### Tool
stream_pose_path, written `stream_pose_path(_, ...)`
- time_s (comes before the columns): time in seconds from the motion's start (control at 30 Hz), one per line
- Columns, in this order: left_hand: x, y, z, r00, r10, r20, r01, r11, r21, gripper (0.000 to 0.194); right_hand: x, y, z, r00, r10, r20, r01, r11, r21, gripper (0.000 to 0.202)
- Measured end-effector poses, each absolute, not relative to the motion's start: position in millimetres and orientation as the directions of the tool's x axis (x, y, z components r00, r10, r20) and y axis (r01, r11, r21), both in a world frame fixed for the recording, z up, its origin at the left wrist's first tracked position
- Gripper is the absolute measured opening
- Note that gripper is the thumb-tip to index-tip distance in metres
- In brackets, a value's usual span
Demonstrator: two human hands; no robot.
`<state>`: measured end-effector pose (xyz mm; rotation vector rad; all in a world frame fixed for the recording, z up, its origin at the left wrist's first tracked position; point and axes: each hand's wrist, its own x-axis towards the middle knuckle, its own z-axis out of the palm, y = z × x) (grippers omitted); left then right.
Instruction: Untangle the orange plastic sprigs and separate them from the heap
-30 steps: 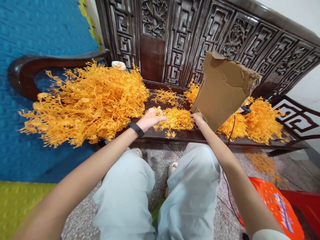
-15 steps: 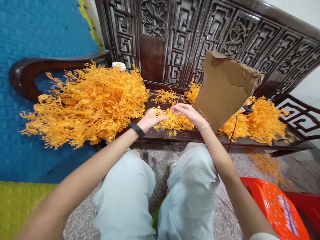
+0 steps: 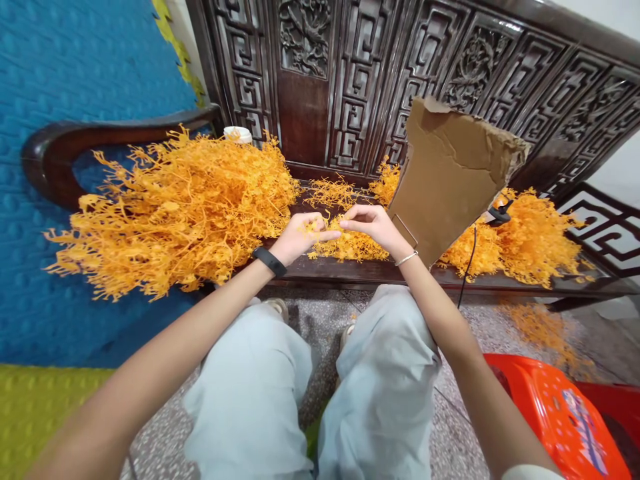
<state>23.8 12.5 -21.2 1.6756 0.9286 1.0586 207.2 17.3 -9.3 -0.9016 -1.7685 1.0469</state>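
My left hand [image 3: 299, 235], with a black band at its wrist, is closed on a small orange branching sprig [image 3: 314, 228]. Facing it, my right hand [image 3: 369, 225] has thumb and fingers pinched beside the sprig's right side; what lies between those fingertips is too small to make out. Below and behind both hands spreads a low heap of orange sprigs [image 3: 353, 247] on the dark wooden bench [image 3: 320, 270]. A large bushy pile of the same orange sprigs [image 3: 190, 207] stands left of my left hand.
A brown cardboard piece [image 3: 447, 180] leans up right of my hands. More orange sprigs [image 3: 535, 240] lie beyond it, near a black clip-like device [image 3: 500, 212] with a cable. A white cup [image 3: 238, 135] stands behind the left pile. A red plastic stool [image 3: 555, 413] is at lower right.
My right hand's fingers have curled from stretched out into a pinch, closer to my left hand. The left hand keeps the sprig, its fingers shifted slightly.
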Motion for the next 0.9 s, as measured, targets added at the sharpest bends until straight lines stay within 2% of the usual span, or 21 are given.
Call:
stream_pose_path(0.23,26.8,16.3,-24.2,0.343,0.863,0.371,-0.011,-0.392,0.920,0.024,204.1,18.7,-14.2,-0.308,0.876,0.370,0.213,0.443,-0.871,0.021)
stream_pose_path(0.4,31.3,18.1,-26.3,0.330,0.867,0.373,-0.098,-0.361,0.927,0.016,198.3,20.6,-20.3,-0.215,0.891,0.401,0.097,0.428,-0.899,0.021)
stream_pose_path(0.63,37.8,14.4,-19.7,0.321,0.907,0.274,-0.204,-0.216,0.955,0.017,195.7,22.2,-24.0,-0.092,0.823,0.561,-0.005,0.563,-0.826,0.013)
stream_pose_path(0.77,37.9,9.7,-12.5,0.325,0.915,0.238,-0.262,-0.155,0.952,0.017,192.8,22.6,-23.9,-0.095,0.854,0.512,-0.065,0.508,-0.859,0.016)
stream_pose_path(0.9,34.9,9.9,-12.4,0.370,0.899,0.236,-0.316,-0.117,0.941,0.015,190.9,21.6,-20.8,-0.117,0.880,0.460,-0.018,0.462,-0.887,0.021)
